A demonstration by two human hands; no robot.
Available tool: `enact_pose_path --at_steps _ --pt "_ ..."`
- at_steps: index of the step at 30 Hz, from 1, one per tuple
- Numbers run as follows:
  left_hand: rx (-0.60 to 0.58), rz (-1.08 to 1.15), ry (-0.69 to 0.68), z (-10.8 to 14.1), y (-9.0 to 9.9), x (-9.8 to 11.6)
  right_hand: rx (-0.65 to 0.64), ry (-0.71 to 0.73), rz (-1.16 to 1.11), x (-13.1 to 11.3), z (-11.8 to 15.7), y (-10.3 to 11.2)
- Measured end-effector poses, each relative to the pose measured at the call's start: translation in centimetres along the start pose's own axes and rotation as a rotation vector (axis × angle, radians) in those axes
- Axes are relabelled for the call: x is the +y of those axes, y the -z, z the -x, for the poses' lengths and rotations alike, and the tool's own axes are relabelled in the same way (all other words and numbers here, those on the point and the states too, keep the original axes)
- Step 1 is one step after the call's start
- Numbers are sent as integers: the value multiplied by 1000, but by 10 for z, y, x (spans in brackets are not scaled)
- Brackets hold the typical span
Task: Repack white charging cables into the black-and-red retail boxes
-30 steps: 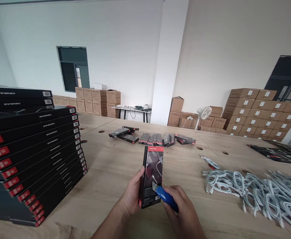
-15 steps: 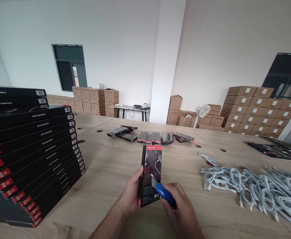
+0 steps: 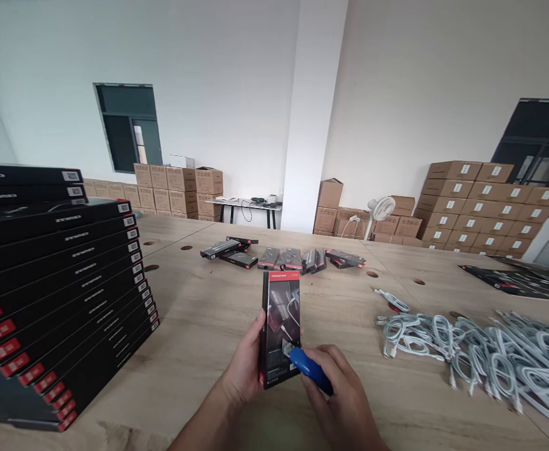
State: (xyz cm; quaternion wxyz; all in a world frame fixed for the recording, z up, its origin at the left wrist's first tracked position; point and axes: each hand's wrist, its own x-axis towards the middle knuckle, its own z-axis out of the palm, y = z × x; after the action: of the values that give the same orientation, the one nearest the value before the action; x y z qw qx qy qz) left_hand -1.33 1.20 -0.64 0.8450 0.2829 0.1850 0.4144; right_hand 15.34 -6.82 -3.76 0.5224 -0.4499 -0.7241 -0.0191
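Note:
My left hand (image 3: 242,360) grips a slim black cable box (image 3: 281,316) by its left side. The box stands nearly upright, with a red top band and a printed picture of a phone and white cable facing me. In my right hand (image 3: 337,388) is a blue-handled tool (image 3: 310,369), its fingers closed around the handle. The tool's pale, flat-looking tip meets the lower right of the box front; its exact kind is unclear. Behind the held box, several similar small boxes (image 3: 290,259) lie on the wooden table (image 3: 199,363).
A tall stack of large black boxes (image 3: 105,307) stands at the left. Coiled white cables (image 3: 481,354) are heaped at the right, with flat black printed packaging (image 3: 513,283) behind them. Brown cartons (image 3: 471,207) and a white fan (image 3: 381,208) stand beyond the table.
The box has shifted slightly left, and its glare now falls differently. The tool stays at its lower right, also slightly farther left. Both hands keep their holds.

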Motion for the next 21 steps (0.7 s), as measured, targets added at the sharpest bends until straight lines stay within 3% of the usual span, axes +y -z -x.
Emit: enact_pose_path --at_steps 15,21 --pt "13 -7 5 0 1 -4 -21 -21 -16 -1 2 -1" --pt "71 -71 127 0 -9 -10 132 -73 0 2 2 -1"
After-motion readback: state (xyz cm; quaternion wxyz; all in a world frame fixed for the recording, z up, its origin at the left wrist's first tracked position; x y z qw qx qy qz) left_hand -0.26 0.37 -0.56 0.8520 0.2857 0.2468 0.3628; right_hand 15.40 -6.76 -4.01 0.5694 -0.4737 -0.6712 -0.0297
